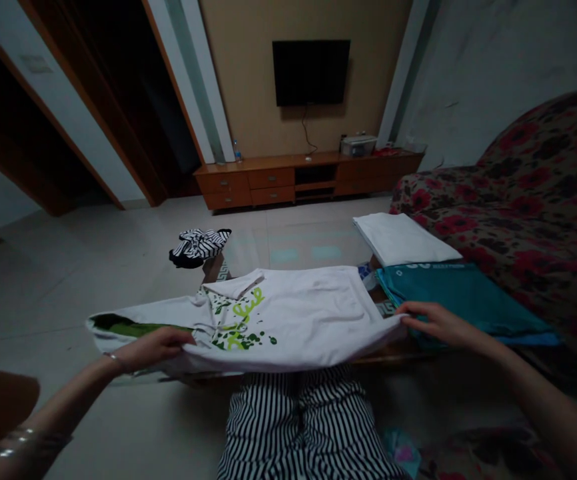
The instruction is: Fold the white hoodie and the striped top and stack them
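A white polo shirt (pixel 288 320) with a green leaf print and a dark green inner lining lies spread across a low table, its collar toward the far side. My left hand (pixel 153 350) grips the shirt's near edge at the left. My right hand (pixel 441 325) pinches the opposite end of that edge, fingers on the fabric beside a folded teal cloth (pixel 461 297). The near edge of the shirt hangs over my striped trousers (pixel 303 427). Most of the table top is hidden under the fabric.
A folded white cloth (pixel 401 239) lies beyond the teal one. A black-and-white striped garment (pixel 198 245) sits at the table's far left. A red-flowered sofa (pixel 533 200) runs along the right. Farther off stand a wooden TV cabinet (pixel 308 179) and a wall-mounted television (pixel 311 72).
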A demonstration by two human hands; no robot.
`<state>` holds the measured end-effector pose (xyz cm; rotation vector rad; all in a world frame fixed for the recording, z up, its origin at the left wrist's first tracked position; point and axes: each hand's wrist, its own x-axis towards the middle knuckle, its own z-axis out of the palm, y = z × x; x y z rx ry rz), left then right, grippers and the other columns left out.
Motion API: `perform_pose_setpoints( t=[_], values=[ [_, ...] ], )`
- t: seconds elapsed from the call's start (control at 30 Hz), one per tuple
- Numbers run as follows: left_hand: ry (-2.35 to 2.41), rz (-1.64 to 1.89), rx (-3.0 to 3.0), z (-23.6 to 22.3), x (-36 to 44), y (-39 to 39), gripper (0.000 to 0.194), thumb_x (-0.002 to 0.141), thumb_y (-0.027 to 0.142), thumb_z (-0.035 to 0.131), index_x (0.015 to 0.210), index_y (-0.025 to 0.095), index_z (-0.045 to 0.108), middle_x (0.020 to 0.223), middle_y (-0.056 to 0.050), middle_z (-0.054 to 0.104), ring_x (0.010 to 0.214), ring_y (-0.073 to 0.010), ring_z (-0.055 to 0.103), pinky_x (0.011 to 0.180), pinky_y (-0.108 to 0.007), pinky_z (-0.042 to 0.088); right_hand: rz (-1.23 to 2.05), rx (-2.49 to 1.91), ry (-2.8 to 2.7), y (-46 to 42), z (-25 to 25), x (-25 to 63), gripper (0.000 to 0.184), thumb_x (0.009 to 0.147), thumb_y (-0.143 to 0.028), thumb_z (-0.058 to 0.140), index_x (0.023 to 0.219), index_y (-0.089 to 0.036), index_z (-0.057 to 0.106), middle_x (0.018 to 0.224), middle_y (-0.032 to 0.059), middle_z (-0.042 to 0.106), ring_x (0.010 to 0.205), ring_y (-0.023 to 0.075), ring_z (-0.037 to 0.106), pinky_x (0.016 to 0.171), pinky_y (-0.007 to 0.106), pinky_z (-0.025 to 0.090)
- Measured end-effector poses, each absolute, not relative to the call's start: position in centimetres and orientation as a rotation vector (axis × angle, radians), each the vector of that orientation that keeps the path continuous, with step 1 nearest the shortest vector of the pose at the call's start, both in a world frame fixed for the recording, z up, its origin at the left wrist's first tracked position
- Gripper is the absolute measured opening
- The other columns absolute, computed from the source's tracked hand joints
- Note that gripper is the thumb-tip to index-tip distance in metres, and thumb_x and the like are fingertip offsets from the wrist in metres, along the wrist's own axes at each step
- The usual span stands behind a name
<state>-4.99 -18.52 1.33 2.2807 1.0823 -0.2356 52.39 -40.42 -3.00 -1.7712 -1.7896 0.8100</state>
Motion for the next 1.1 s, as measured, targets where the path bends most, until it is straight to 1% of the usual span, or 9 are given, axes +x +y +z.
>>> perform_pose_setpoints(
  t=[0.1,0.23,0.33,0.47,0.67,0.77,0.87,1.0,1.1],
  values=[
    [1.078,-0.223,2.095,2.0,-4.2,-14.4,0.029,0.071,0.035,0.054,0.085,0.016,0.07,0.089,-0.002,0.07,0.089,-0.0222,0.055,0.081,-0.022,0.04,0.767,-1.726,-1.678,-36.4,-2.8,53.4,0.038,0.083,-0.05,0.051,0.091,-0.016,0.066,0.088,0.0066,0.068,0.085,0.0219,0.059,0.077,0.03,0.046],
    [1.138,-0.168,1.973,1.8,-3.6,-9.5,0.038,0.071,0.045,0.057,0.091,0.015,0.068,0.09,0.0,0.068,0.088,-0.0209,0.054,0.08,-0.022,0.04,0.673,-1.7,-1.628,-31.1,-3.9,55.0,0.037,0.08,-0.046,0.053,0.091,-0.014,0.067,0.087,0.0062,0.067,0.082,0.0205,0.059,0.075,0.029,0.046],
    [1.155,-0.205,1.906,1.8,-2.7,-6.8,0.042,0.069,0.045,0.058,0.096,0.015,0.068,0.093,0.0,0.068,0.087,-0.0206,0.056,0.078,-0.022,0.042,0.611,-1.715,-1.639,-27.6,-4.8,56.0,0.034,0.08,-0.042,0.052,0.09,-0.015,0.068,0.088,0.0058,0.068,0.082,0.0199,0.059,0.076,0.03,0.046],
    [1.186,-0.17,1.856,2.5,-1.2,-4.5,0.043,0.067,0.038,0.061,0.1,0.012,0.067,0.105,-0.003,0.068,0.098,-0.0223,0.056,0.088,-0.025,0.041,0.588,-1.743,-1.612,-23.4,-6.0,57.1,0.033,0.077,-0.042,0.053,0.089,-0.015,0.068,0.085,0.0042,0.068,0.08,0.0192,0.059,0.073,0.028,0.046],
    [1.204,-0.118,1.655,2.0,-0.2,-0.7,0.034,0.069,0.032,0.058,0.095,0.009,0.059,0.084,-0.003,0.068,0.077,-0.0196,0.059,0.071,-0.026,0.047,0.63,-1.748,-1.552,-18.5,-8.5,58.5,0.036,0.076,-0.045,0.052,0.088,-0.014,0.068,0.078,0.003,0.066,0.072,0.017,0.057,0.065,0.026,0.044],
    [1.213,-0.033,1.603,0.0,-0.1,1.7,0.035,0.073,0.03,0.056,0.099,0.009,0.054,0.083,-0.002,0.067,0.072,-0.0179,0.059,0.065,-0.024,0.047,0.666,-1.786,-1.513,-16.6,-10.5,59.1,0.038,0.076,-0.044,0.052,0.09,-0.014,0.068,0.076,0.0027,0.066,0.069,0.016,0.057,0.062,0.025,0.044],
    [1.238,-0.032,1.556,-2.9,0.1,3.8,0.037,0.076,0.031,0.053,0.105,0.008,0.051,0.083,-0.001,0.067,0.074,-0.0175,0.059,0.066,-0.025,0.048,0.676,-1.845,-1.544,-15.2,-12.5,59.3,0.036,0.076,-0.043,0.051,0.088,-0.013,0.069,0.074,0.003,0.066,0.066,0.0164,0.056,0.061,0.026,0.044],
    [1.286,-0.093,1.655,-6.0,0.4,5.6,0.038,0.075,0.032,0.054,0.102,0.006,0.054,0.078,0.0,0.065,0.075,-0.0154,0.058,0.07,-0.023,0.047,0.634,-1.919,-1.607,-14.5,-13.6,59.4,0.032,0.075,-0.036,0.052,0.088,-0.013,0.07,0.082,0.0058,0.07,0.072,0.0188,0.06,0.066,0.027,0.046],
    [1.305,-0.01,1.927,-6.6,0.3,6.3,0.036,0.067,0.035,0.06,0.088,0.005,0.06,0.069,0.0,0.063,0.068,-0.0139,0.055,0.065,-0.021,0.045,0.618,-1.929,-1.646,-14.5,-13.3,59.5,0.03,0.073,-0.032,0.054,0.092,-0.015,0.07,0.087,0.0058,0.071,0.076,0.0195,0.061,0.068,0.027,0.045]
  ],
)
